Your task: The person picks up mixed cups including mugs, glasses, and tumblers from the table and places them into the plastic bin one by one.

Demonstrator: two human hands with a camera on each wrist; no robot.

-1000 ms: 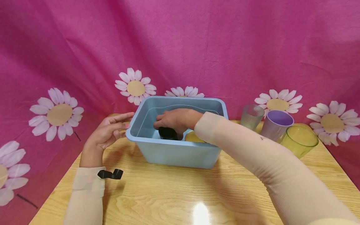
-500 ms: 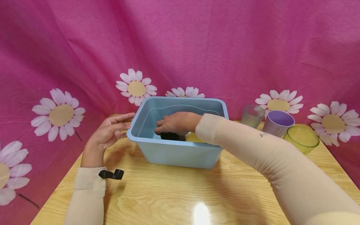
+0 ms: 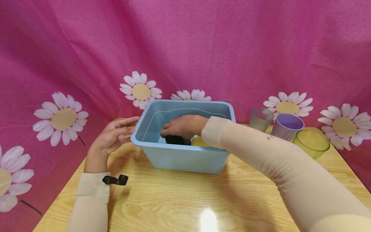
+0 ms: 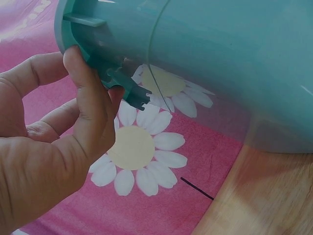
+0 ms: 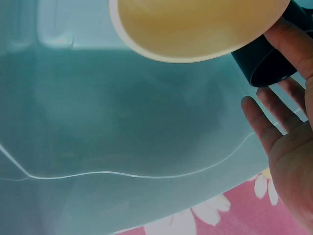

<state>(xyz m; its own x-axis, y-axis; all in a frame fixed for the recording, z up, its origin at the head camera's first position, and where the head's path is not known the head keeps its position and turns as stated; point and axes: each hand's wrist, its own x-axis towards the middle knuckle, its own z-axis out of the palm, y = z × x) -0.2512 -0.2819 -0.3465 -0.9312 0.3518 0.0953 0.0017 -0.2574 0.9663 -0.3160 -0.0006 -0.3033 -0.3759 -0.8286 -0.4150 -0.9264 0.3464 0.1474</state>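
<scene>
A light blue plastic tub [image 3: 185,159] stands on the table. My right hand [image 3: 184,127] reaches down inside it, around a black cup [image 3: 175,140]. In the right wrist view, the thumb lies against the black cup [image 5: 274,66] and one finger reaches behind it; two other fingers extend apart below its mouth. Beside it is a round vessel with a yellow inside and pale rim [image 5: 190,29], partly covered by my right sleeve in the head view. With its fingers fairly straight, my left hand [image 3: 111,137] touches the tub's left rim.
To the tub's right stand a frosted clear glass [image 3: 261,120], a purple cup [image 3: 287,125] and a yellow-green glass [image 3: 311,145]. My right forearm passes in front of them. A pink flowered cloth [image 3: 185,48] hangs behind the wooden table [image 3: 162,199].
In the tub, my right hand and the black cup have shifted slightly, and less of the cup shows now. My left hand has stayed at the rim.
</scene>
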